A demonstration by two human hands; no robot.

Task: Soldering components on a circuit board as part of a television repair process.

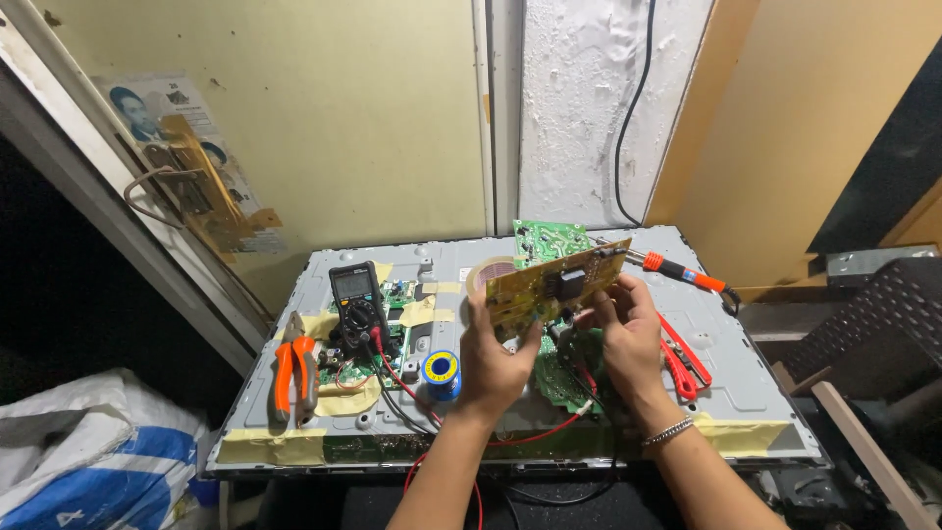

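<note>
From the head view, both hands hold a yellow circuit board (555, 283) up off the tabletop (756, 393), tilted, with a black part on its face. The left hand (496, 358) has its grip clenched on the board's lower left edge; the right hand (628, 329) pinches the lower right edge, a bracelet at that wrist. This looks like an inspection step: the board is being turned and studied, and any next move would call for a steady hold by the edges, clear of the red wire beneath.

Under the hands lie green boards (564, 373). A multimeter (355, 294) stands to the left, a roll of solder (442, 373) just beside the left wrist, orange pliers (294, 373) farther left, and red cutters (684, 363) to the right. A soldering iron (677, 270) with an orange handle rests behind the board, and a roll of tape (488, 275) shows behind its left edge.

A faded paper notice (157, 118) with small portraits is stuck on the left wall. A white and blue sack (98, 461) sits at lower left.
</note>
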